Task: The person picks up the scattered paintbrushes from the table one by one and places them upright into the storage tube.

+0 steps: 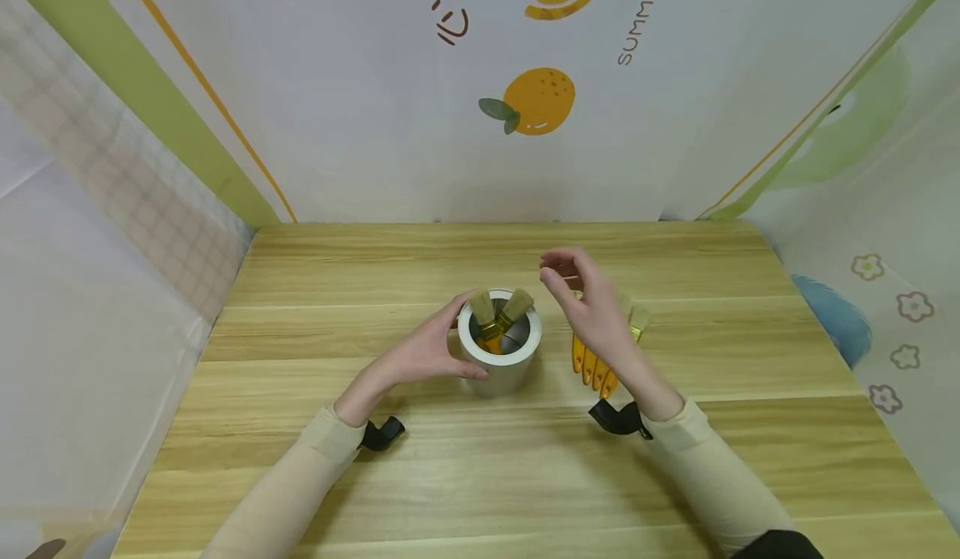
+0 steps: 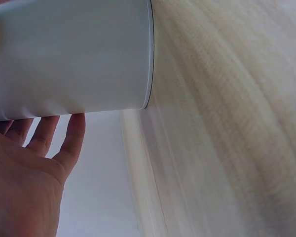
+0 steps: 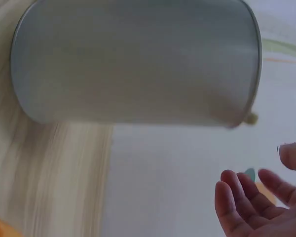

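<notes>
A white cylindrical can [image 1: 498, 380] stands upright on the table. My left hand [image 1: 418, 352] grips it from the left, thumb at the near side and fingers round the far side. In the left wrist view, the fingertips of the left hand [image 2: 34, 173] touch the wall of the can [image 2: 74, 59]. Two paintbrushes [image 1: 517, 302] lean inside it, bristles up at the rim. To the right of the can, my right hand [image 1: 600, 317] hovers empty with loosely bent fingers, thumb apart. Several orange-handled paintbrushes [image 1: 588, 366] lie below it, partly hidden by the hand.
The wood-grain table [image 1: 315, 376] runs back to a white printed curtain [image 1: 375, 126]. Printed cloth also hangs at the left and right sides. A blue shape [image 1: 832, 317] shows on the cloth beyond the right edge of the table.
</notes>
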`<state>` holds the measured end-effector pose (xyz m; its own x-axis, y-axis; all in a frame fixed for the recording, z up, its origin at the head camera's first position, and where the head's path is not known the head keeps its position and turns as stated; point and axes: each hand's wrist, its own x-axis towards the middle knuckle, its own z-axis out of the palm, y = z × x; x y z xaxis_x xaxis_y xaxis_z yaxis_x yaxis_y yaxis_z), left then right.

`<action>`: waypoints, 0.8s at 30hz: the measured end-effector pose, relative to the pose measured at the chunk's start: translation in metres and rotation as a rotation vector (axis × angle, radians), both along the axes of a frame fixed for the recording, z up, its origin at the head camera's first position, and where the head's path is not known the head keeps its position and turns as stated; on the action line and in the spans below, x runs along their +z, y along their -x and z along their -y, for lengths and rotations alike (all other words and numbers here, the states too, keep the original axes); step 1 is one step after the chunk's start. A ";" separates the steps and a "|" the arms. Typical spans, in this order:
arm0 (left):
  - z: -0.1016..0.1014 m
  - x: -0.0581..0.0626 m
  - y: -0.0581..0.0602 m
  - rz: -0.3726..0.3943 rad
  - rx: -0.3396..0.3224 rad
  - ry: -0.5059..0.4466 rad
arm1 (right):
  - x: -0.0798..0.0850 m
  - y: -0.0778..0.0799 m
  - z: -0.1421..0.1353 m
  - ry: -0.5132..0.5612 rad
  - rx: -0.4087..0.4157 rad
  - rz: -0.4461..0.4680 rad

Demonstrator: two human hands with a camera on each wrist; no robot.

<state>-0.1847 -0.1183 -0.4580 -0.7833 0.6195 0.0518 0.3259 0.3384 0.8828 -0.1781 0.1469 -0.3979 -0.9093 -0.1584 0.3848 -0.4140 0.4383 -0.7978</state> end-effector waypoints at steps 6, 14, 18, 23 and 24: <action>0.001 0.001 -0.001 0.000 0.010 0.007 | -0.008 0.010 -0.019 0.051 -0.043 0.118; 0.001 0.000 -0.001 -0.003 0.009 0.004 | -0.030 0.019 -0.039 -0.014 -0.085 0.229; 0.000 0.001 -0.001 -0.006 0.009 0.001 | -0.040 0.020 -0.046 -0.119 -0.123 0.276; -0.001 0.001 -0.001 -0.004 0.009 0.003 | -0.050 0.021 -0.052 -0.290 -0.185 0.317; -0.001 0.001 -0.001 -0.003 0.010 0.004 | -0.052 0.021 -0.052 -0.320 -0.193 0.324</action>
<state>-0.1842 -0.1178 -0.4565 -0.7895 0.6117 0.0513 0.3250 0.3456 0.8803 -0.1995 0.1994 -0.4495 -0.9985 -0.0398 0.0371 -0.0544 0.7266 -0.6849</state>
